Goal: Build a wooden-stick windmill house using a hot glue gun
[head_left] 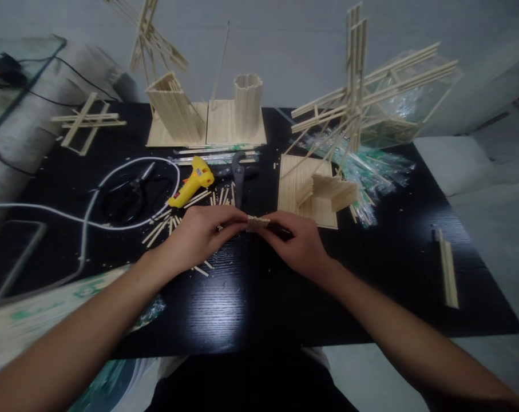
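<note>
Between my two hands, over the middle of the black table, is a small bundle of pale wooden sticks (258, 223) set side by side. My left hand (203, 232) pinches its left end between thumb and fingers. At the other end, my right hand (297, 240) grips it in the same way. My fingers cover part of the piece, so its full shape is hidden. Just beyond my left hand lie a yellow glue gun (193, 182) and loose cut sticks (160, 229). A dark-handled cutter (238, 177) points away from me behind the bundle.
Stick-built models on square bases (236, 137) stand along the wall. Right of centre is a partly walled stick base (287, 189), with a windmill-like frame (353, 103) behind it. A white cable (85, 229) loops at left. Several sticks (448, 273) lie near the right edge.
</note>
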A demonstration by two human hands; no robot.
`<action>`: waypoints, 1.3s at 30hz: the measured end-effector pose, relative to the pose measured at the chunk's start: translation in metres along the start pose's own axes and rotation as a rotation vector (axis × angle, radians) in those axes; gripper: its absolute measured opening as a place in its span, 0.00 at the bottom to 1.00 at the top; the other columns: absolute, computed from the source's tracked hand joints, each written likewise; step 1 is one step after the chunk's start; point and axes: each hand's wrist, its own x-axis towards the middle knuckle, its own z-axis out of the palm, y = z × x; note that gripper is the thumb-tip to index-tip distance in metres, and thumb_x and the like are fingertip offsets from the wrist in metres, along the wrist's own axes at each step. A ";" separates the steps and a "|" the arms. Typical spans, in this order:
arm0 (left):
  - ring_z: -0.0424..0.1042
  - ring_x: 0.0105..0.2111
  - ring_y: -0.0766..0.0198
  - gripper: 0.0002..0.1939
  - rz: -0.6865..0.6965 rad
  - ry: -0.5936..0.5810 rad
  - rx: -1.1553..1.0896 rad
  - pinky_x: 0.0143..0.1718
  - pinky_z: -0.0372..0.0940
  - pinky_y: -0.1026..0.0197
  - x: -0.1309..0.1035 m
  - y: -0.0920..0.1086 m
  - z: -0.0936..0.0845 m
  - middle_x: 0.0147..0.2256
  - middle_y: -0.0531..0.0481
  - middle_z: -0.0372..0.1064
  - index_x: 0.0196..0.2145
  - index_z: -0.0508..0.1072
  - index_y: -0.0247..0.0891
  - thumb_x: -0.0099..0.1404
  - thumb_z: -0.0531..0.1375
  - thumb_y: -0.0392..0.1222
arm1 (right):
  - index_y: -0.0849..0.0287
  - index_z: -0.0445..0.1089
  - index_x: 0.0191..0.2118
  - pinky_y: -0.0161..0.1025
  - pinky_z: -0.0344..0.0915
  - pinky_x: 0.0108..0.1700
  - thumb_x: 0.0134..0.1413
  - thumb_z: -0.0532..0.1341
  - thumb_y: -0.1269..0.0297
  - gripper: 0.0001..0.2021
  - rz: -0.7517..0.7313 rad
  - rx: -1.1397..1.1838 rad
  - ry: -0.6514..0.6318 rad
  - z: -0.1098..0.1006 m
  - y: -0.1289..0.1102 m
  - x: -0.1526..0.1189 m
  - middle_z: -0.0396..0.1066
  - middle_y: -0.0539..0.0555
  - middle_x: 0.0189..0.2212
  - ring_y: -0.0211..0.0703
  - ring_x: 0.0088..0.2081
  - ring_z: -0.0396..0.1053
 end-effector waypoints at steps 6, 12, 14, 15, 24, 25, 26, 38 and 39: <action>0.80 0.34 0.65 0.07 0.093 -0.014 0.079 0.39 0.71 0.66 0.000 -0.001 0.002 0.37 0.50 0.82 0.44 0.80 0.37 0.74 0.61 0.37 | 0.57 0.79 0.44 0.39 0.75 0.42 0.64 0.67 0.67 0.05 -0.071 -0.082 -0.018 0.001 0.001 0.000 0.83 0.53 0.38 0.43 0.37 0.80; 0.81 0.33 0.65 0.07 0.123 -0.019 0.122 0.37 0.72 0.66 -0.001 -0.001 0.002 0.36 0.50 0.82 0.45 0.79 0.36 0.75 0.61 0.37 | 0.57 0.80 0.44 0.38 0.74 0.40 0.66 0.67 0.64 0.05 -0.083 -0.104 -0.024 0.000 0.004 0.001 0.83 0.52 0.36 0.42 0.35 0.79; 0.81 0.32 0.65 0.07 0.118 -0.030 0.134 0.37 0.72 0.66 -0.002 -0.001 0.002 0.36 0.50 0.82 0.45 0.78 0.35 0.75 0.60 0.37 | 0.56 0.80 0.44 0.38 0.74 0.40 0.66 0.66 0.64 0.05 -0.091 -0.110 -0.031 -0.001 0.004 0.002 0.83 0.53 0.36 0.42 0.35 0.79; 0.81 0.32 0.65 0.07 0.118 -0.035 0.136 0.37 0.72 0.65 -0.002 -0.001 0.002 0.35 0.49 0.82 0.45 0.78 0.35 0.75 0.60 0.38 | 0.56 0.80 0.44 0.39 0.74 0.41 0.66 0.66 0.64 0.05 -0.094 -0.113 -0.036 -0.001 0.004 0.002 0.83 0.53 0.37 0.42 0.36 0.79; 0.81 0.33 0.64 0.09 0.096 -0.048 0.138 0.39 0.73 0.64 -0.002 0.000 0.003 0.36 0.49 0.82 0.45 0.79 0.36 0.76 0.58 0.39 | 0.57 0.80 0.44 0.39 0.74 0.41 0.67 0.66 0.64 0.05 -0.098 -0.123 -0.057 -0.002 0.003 0.001 0.83 0.53 0.37 0.43 0.36 0.79; 0.81 0.33 0.64 0.09 0.090 -0.048 0.137 0.39 0.73 0.64 -0.002 0.000 0.003 0.36 0.49 0.82 0.45 0.79 0.36 0.76 0.58 0.39 | 0.57 0.80 0.44 0.39 0.74 0.41 0.67 0.66 0.64 0.05 -0.105 -0.125 -0.052 -0.002 0.003 0.001 0.83 0.53 0.37 0.43 0.36 0.79; 0.81 0.32 0.64 0.09 0.084 -0.049 0.136 0.38 0.73 0.64 -0.002 0.000 0.003 0.36 0.49 0.82 0.44 0.78 0.36 0.76 0.58 0.39 | 0.57 0.80 0.43 0.39 0.74 0.41 0.67 0.66 0.64 0.05 -0.110 -0.128 -0.047 -0.002 0.003 0.002 0.83 0.53 0.37 0.43 0.36 0.79; 0.80 0.31 0.65 0.09 0.065 -0.040 0.126 0.37 0.72 0.64 -0.003 -0.001 0.005 0.35 0.49 0.81 0.43 0.78 0.36 0.76 0.58 0.40 | 0.57 0.80 0.43 0.38 0.73 0.41 0.66 0.67 0.65 0.05 -0.107 -0.120 -0.055 -0.003 0.002 0.004 0.83 0.53 0.37 0.43 0.37 0.80; 0.80 0.32 0.65 0.10 0.060 -0.040 0.124 0.37 0.72 0.64 -0.003 -0.001 0.004 0.35 0.49 0.81 0.43 0.79 0.36 0.76 0.58 0.40 | 0.57 0.80 0.43 0.38 0.73 0.41 0.66 0.67 0.65 0.04 -0.114 -0.116 -0.053 -0.003 0.002 0.004 0.83 0.53 0.37 0.42 0.36 0.80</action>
